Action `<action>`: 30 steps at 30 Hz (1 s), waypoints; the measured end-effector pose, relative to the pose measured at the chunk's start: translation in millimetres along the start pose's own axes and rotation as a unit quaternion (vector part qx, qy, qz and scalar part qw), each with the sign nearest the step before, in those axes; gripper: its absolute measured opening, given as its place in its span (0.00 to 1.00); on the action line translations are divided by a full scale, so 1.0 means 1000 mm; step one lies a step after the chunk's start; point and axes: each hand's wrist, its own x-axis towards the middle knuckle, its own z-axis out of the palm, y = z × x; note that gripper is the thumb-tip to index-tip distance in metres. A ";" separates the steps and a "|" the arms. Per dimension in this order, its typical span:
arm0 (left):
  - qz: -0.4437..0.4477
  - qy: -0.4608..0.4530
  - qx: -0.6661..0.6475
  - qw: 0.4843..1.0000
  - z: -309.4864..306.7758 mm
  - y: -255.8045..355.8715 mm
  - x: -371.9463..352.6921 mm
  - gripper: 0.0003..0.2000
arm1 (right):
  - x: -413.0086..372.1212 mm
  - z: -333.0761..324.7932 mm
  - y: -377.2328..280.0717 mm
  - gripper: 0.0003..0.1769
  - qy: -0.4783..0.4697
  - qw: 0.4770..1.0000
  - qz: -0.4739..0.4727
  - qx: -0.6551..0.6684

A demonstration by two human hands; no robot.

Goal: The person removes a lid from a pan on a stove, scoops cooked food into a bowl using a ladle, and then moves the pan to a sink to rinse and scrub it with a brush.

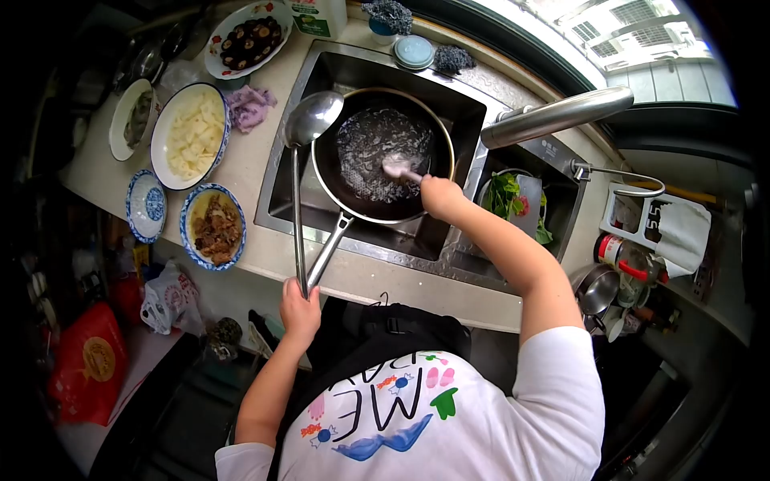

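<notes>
A person's right hand (443, 198) has its grip closed around a pale-headed brush (397, 167), which slants up and leftward from the fingers into watery suds inside a dark pan (326, 172) at the sink (421, 240). The left hand (301, 313), farther from the brush, closes its grip on a long ladle (297, 216) and apparently the pan handle (330, 248).

You get bright light from the window (634, 36) at the top right, where parts look plain white. The metal tap (561, 118) shines. Near your view's edges, things bend and get dim, and the corners go black.
</notes>
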 end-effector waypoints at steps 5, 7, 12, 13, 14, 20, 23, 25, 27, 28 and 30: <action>0.006 -0.002 0.013 1.000 0.001 -0.003 0.000 0.12 | 0.001 -0.003 -0.020 0.15 -0.033 0.999 -0.025 -0.017; 0.015 0.022 -0.006 1.000 0.002 0.000 0.001 0.12 | -0.029 -0.018 -0.032 0.14 -0.107 0.993 -0.052 0.028; 0.002 0.011 0.002 1.000 0.001 -0.001 0.000 0.12 | -0.001 0.004 -0.008 0.11 -0.013 1.000 0.019 0.021; -0.001 0.008 0.004 1.000 0.001 -0.002 0.000 0.12 | 0.007 0.000 -0.011 0.11 0.005 0.999 0.054 0.005; -0.004 0.005 0.007 1.000 0.001 -0.002 0.000 0.12 | 0.016 0.006 -0.010 0.11 0.017 0.997 0.069 0.012; 0.007 0.030 -0.007 0.999 0.003 0.000 -0.001 0.12 | -0.036 -0.030 -0.042 0.16 -0.102 0.992 -0.032 0.061; 0.010 0.021 -0.001 1.000 0.002 -0.001 0.000 0.12 | -0.013 -0.004 -0.025 0.11 -0.057 0.992 0.008 0.112; 0.003 0.001 0.014 1.000 0.000 -0.001 0.000 0.11 | 0.012 0.007 -0.013 0.11 0.039 0.998 0.014 0.051; 0.001 -0.005 0.026 1.000 -0.003 0.000 0.000 0.11 | 0.030 0.004 -0.014 0.09 0.055 0.994 0.090 0.008; 0.002 -0.002 0.029 1.000 -0.002 0.001 0.000 0.11 | 0.028 0.003 -0.017 0.09 0.068 0.995 0.075 0.016; 0.002 0.008 0.014 1.000 0.000 0.002 -0.001 0.11 | 0.002 -0.008 -0.027 0.11 0.013 1.000 -0.004 0.009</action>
